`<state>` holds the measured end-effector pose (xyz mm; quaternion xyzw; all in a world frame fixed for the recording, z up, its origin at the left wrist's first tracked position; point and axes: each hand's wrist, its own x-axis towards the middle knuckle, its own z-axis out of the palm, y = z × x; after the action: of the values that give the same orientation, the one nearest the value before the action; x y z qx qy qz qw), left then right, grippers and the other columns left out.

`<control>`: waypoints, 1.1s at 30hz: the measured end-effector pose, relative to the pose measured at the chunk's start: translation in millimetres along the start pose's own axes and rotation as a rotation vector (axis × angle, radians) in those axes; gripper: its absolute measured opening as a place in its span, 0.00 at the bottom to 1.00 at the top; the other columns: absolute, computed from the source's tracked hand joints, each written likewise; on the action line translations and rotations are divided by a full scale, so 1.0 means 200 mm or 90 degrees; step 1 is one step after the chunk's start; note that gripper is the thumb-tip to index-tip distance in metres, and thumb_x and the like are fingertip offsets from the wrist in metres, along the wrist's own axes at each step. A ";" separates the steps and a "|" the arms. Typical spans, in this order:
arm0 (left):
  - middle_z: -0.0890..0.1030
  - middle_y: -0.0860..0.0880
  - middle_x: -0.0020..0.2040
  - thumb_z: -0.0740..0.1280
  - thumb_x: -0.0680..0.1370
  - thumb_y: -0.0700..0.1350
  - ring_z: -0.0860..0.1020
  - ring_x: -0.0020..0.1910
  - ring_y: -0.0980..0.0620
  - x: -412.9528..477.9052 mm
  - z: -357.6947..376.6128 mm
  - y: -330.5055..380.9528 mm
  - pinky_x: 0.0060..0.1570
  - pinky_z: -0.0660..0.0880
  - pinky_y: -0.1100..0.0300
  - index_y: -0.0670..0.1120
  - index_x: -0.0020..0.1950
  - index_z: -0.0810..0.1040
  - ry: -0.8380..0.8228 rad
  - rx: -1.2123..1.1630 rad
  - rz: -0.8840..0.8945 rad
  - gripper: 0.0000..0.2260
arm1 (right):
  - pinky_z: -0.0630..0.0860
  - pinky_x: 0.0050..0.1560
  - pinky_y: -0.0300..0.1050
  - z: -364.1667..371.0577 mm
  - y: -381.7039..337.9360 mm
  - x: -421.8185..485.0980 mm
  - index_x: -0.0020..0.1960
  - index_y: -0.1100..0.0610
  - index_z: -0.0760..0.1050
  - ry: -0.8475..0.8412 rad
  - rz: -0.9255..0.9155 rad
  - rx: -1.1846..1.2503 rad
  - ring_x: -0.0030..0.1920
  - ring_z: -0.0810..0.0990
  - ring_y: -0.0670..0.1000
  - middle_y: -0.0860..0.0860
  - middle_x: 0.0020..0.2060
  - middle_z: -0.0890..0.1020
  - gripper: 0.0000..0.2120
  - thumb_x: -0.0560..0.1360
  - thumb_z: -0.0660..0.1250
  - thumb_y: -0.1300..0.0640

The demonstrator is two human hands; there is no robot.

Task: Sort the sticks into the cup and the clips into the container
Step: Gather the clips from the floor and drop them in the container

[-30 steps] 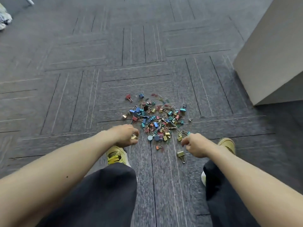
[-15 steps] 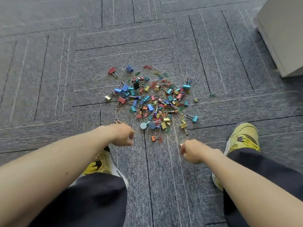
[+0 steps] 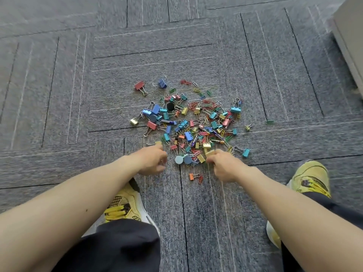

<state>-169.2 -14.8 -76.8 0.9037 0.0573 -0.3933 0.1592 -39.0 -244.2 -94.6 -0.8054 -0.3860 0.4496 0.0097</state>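
A pile of coloured binder clips and paper clips lies on the grey carpet. A few thin purple stick-like pieces are mixed into it. My left hand is curled shut at the pile's near left edge, and what is inside it is hidden. A gold clip lies at its knuckles. My right hand is at the near right edge, pinching a gold binder clip. Two round blue discs lie between my hands. No cup or container is in view.
My yellow shoes stand on either side below the pile. A white cabinet corner is at the upper right. An orange clip lies alone near my right hand. A green paper clip lies off to the right.
The view has tilted down and closer to the pile. Both hands have come back to the pile's near edge, and a gold clip now shows at my right fingertips.
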 end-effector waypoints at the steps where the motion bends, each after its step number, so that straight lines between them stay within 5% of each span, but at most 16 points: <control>1: 0.70 0.51 0.58 0.67 0.78 0.54 0.74 0.53 0.54 0.00 0.00 0.04 0.57 0.75 0.58 0.51 0.58 0.76 0.003 -0.027 0.025 0.12 | 0.74 0.66 0.55 -0.02 -0.02 0.01 0.70 0.57 0.71 0.003 -0.007 0.005 0.65 0.73 0.57 0.54 0.71 0.67 0.23 0.77 0.57 0.67; 5: 0.76 0.51 0.60 0.66 0.78 0.54 0.75 0.55 0.55 0.03 0.05 0.26 0.58 0.74 0.59 0.50 0.64 0.75 -0.082 -0.123 0.144 0.16 | 0.74 0.66 0.53 -0.03 -0.04 0.02 0.63 0.54 0.77 0.045 -0.014 0.030 0.63 0.75 0.54 0.53 0.69 0.72 0.18 0.78 0.58 0.66; 9: 0.78 0.47 0.58 0.67 0.77 0.48 0.77 0.52 0.48 0.08 0.15 0.38 0.54 0.77 0.51 0.46 0.63 0.74 -0.151 -0.097 0.142 0.16 | 0.80 0.53 0.47 0.06 -0.10 -0.04 0.61 0.54 0.78 -0.120 -0.047 0.016 0.54 0.80 0.52 0.53 0.61 0.80 0.21 0.76 0.55 0.69; 13: 0.69 0.48 0.56 0.63 0.77 0.48 0.71 0.55 0.48 0.14 0.13 0.33 0.57 0.75 0.47 0.48 0.62 0.70 -0.012 -0.119 0.053 0.13 | 0.76 0.61 0.55 0.07 -0.12 0.01 0.71 0.51 0.70 -0.074 -0.054 0.025 0.59 0.76 0.57 0.55 0.63 0.75 0.24 0.77 0.56 0.66; 17: 0.67 0.46 0.69 0.64 0.78 0.49 0.70 0.65 0.47 0.15 0.04 0.21 0.65 0.72 0.47 0.48 0.70 0.67 0.115 -0.167 -0.015 0.21 | 0.72 0.67 0.56 -0.03 -0.12 0.01 0.76 0.51 0.63 0.056 -0.020 0.077 0.68 0.70 0.57 0.54 0.70 0.67 0.27 0.78 0.57 0.65; 21: 0.68 0.45 0.66 0.68 0.75 0.51 0.72 0.59 0.47 0.14 0.02 0.10 0.56 0.74 0.51 0.48 0.65 0.68 0.318 -0.218 -0.214 0.21 | 0.71 0.64 0.58 -0.10 -0.04 -0.05 0.75 0.55 0.60 0.294 0.243 0.128 0.70 0.65 0.62 0.58 0.74 0.59 0.27 0.78 0.61 0.61; 23: 0.58 0.42 0.74 0.71 0.74 0.51 0.67 0.68 0.39 0.12 0.03 0.07 0.62 0.71 0.44 0.49 0.71 0.60 0.284 -0.292 -0.334 0.30 | 0.68 0.66 0.60 -0.10 0.00 -0.08 0.77 0.58 0.53 0.280 0.398 0.225 0.72 0.61 0.67 0.61 0.77 0.51 0.32 0.77 0.64 0.61; 26: 0.42 0.41 0.79 0.69 0.75 0.45 0.52 0.76 0.33 0.11 0.04 0.08 0.72 0.59 0.39 0.48 0.78 0.45 0.176 -0.446 -0.426 0.40 | 0.70 0.64 0.57 -0.07 0.00 -0.07 0.79 0.60 0.46 0.227 0.482 0.345 0.70 0.65 0.67 0.63 0.77 0.47 0.37 0.78 0.65 0.60; 30: 0.35 0.40 0.78 0.64 0.75 0.38 0.39 0.78 0.38 0.14 0.05 0.15 0.74 0.45 0.41 0.45 0.79 0.38 0.127 -0.525 -0.415 0.42 | 0.77 0.52 0.52 -0.03 -0.11 0.00 0.79 0.63 0.47 0.208 0.436 0.445 0.56 0.75 0.60 0.64 0.74 0.54 0.36 0.76 0.61 0.65; 33: 0.31 0.42 0.77 0.64 0.74 0.35 0.37 0.77 0.41 0.16 0.04 0.20 0.74 0.41 0.42 0.45 0.79 0.36 0.113 -0.569 -0.345 0.44 | 0.73 0.62 0.54 -0.04 -0.24 0.07 0.79 0.61 0.45 0.191 0.356 0.427 0.65 0.71 0.61 0.62 0.77 0.51 0.37 0.76 0.60 0.67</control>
<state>-144.2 -56.5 -95.1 0.7301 0.4643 -0.2797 0.4162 -59.2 -198.9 -82.1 -0.8869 0.0188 0.4139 0.2041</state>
